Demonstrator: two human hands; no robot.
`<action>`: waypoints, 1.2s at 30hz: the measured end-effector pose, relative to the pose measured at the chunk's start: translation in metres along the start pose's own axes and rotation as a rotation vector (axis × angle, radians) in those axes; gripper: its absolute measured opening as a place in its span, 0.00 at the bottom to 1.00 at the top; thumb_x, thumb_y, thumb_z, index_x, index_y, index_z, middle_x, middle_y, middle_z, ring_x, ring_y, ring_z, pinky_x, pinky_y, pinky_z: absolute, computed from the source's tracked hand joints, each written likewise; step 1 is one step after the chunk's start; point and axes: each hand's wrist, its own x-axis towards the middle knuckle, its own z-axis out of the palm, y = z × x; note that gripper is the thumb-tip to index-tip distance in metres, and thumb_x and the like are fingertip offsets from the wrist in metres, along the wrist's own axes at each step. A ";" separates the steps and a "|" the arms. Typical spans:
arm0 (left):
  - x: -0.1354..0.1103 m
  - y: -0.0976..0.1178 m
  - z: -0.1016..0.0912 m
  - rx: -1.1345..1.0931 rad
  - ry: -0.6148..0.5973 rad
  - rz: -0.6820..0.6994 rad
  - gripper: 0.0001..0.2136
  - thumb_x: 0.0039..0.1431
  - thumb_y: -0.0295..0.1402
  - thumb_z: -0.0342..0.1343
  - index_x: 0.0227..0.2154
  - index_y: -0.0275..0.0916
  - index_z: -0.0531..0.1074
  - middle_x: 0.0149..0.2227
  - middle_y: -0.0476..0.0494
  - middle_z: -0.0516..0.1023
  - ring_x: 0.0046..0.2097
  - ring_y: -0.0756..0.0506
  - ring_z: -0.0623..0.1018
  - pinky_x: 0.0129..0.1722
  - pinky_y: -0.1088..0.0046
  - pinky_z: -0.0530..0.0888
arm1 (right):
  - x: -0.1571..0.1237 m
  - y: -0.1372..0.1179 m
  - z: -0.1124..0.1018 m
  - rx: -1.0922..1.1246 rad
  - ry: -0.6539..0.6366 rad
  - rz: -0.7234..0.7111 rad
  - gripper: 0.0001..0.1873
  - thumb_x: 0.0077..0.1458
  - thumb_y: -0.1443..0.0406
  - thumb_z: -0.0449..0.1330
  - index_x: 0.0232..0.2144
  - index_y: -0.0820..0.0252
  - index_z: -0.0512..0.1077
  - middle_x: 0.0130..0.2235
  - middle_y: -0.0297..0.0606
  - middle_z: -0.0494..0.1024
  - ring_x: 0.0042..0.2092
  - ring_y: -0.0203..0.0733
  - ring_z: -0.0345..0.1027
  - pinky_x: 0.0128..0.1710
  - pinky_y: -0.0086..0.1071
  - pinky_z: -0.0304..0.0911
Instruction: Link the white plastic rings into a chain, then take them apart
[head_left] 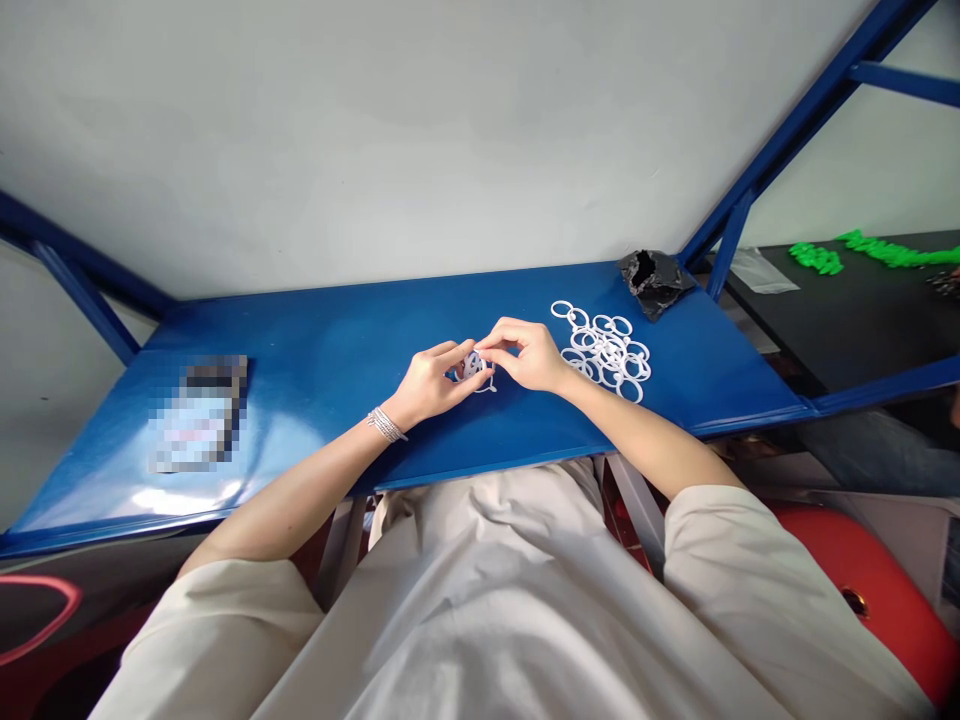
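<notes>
Holding: left hand (429, 386) and right hand (526, 356) both pinched closed on small white ring cluster (473, 367), held just above bench;
Beside: pile of linked white plastic rings (606, 350) lay near right hand;
Surface: blue metal bench (330, 335);
Beyond: crumpled black bag (654, 283).

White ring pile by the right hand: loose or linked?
Cannot tell: the white rings overlap in one flat cluster beside the right hand; joins too small to see.

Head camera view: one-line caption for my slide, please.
Left hand and right hand hold white rings over a blue bench, beside a ring pile.
</notes>
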 end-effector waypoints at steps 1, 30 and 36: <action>-0.001 0.000 0.000 0.004 0.005 0.010 0.17 0.66 0.48 0.63 0.43 0.38 0.80 0.27 0.48 0.74 0.27 0.50 0.71 0.30 0.73 0.69 | 0.000 0.000 0.000 0.007 0.001 0.003 0.10 0.62 0.58 0.67 0.34 0.58 0.82 0.37 0.41 0.80 0.35 0.41 0.74 0.39 0.37 0.72; 0.002 -0.005 0.001 -0.052 0.037 -0.131 0.17 0.73 0.44 0.53 0.55 0.38 0.74 0.45 0.40 0.81 0.41 0.44 0.79 0.47 0.65 0.77 | 0.023 0.022 -0.123 -0.940 -0.064 0.797 0.11 0.56 0.60 0.74 0.29 0.62 0.82 0.33 0.47 0.84 0.38 0.51 0.79 0.41 0.41 0.72; 0.001 -0.006 0.004 -0.173 0.028 -0.215 0.19 0.72 0.44 0.54 0.59 0.39 0.72 0.51 0.38 0.82 0.48 0.42 0.83 0.54 0.62 0.78 | 0.022 0.024 -0.128 -0.906 -0.073 0.821 0.08 0.54 0.63 0.73 0.28 0.61 0.83 0.35 0.48 0.84 0.39 0.52 0.79 0.40 0.41 0.72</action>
